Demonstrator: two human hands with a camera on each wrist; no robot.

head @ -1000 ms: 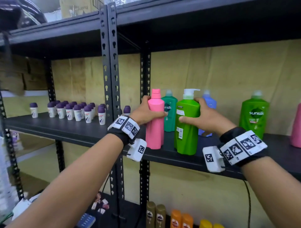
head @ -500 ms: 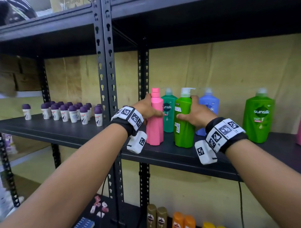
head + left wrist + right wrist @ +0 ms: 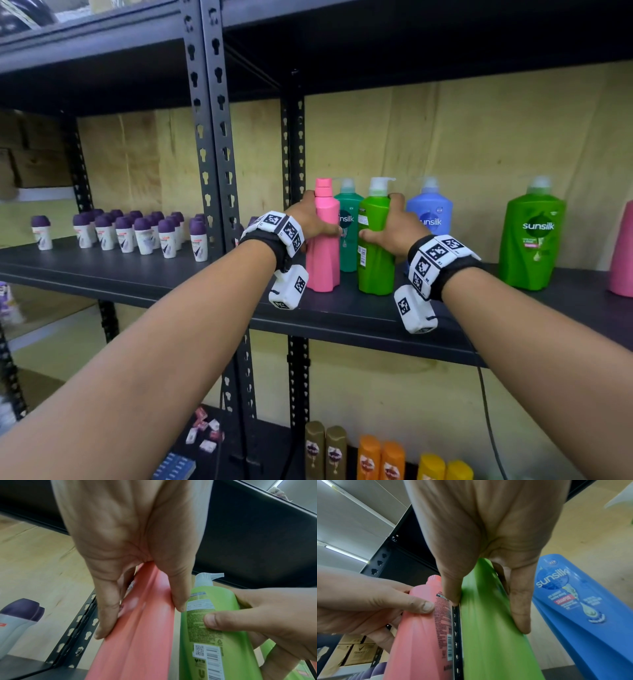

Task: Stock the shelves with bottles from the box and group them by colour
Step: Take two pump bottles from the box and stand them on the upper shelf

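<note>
Your left hand is wrapped around the pink bottle, thumb on the front and fingers behind. Your right hand grips the green pump bottle just beside it at 3 o'clock. Both bottles stand upright on the black shelf. The teal Sunsilk bottle stands behind them at 12 o'clock, the blue Sunsilk bottle at 2 o'clock.
</note>
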